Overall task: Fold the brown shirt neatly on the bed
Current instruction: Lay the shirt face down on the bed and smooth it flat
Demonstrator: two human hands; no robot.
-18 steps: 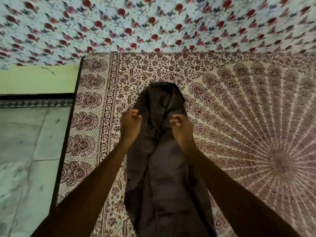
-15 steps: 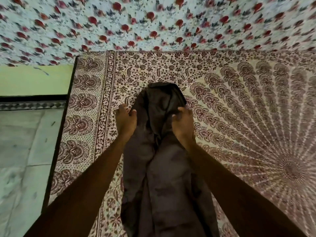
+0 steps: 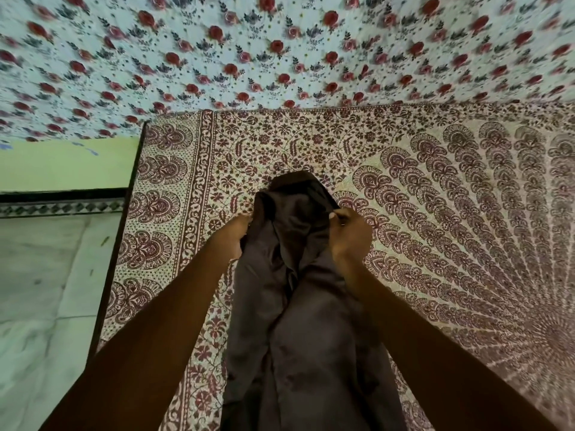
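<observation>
The brown shirt [image 3: 308,321] lies in a long, bunched strip on the bed [image 3: 435,213], running from the bottom edge of the view up to its far end near the middle. My left hand [image 3: 231,236] grips the shirt's left edge near the far end, fingers tucked into the cloth. My right hand [image 3: 348,236] pinches the right edge at about the same height. Both forearms reach in from the bottom corners, one on each side of the shirt. The shirt's near end runs out of view.
The bed carries a maroon and cream patterned sheet, and its dark left edge [image 3: 116,259] drops to a pale tiled floor [image 3: 40,290]. A floral cloth with red roses [image 3: 280,51] hangs behind the bed. A green wall [image 3: 62,166] shows at the left.
Both hands have slid a little farther up the shirt and closed onto its side edges. The view has shifted slightly.
</observation>
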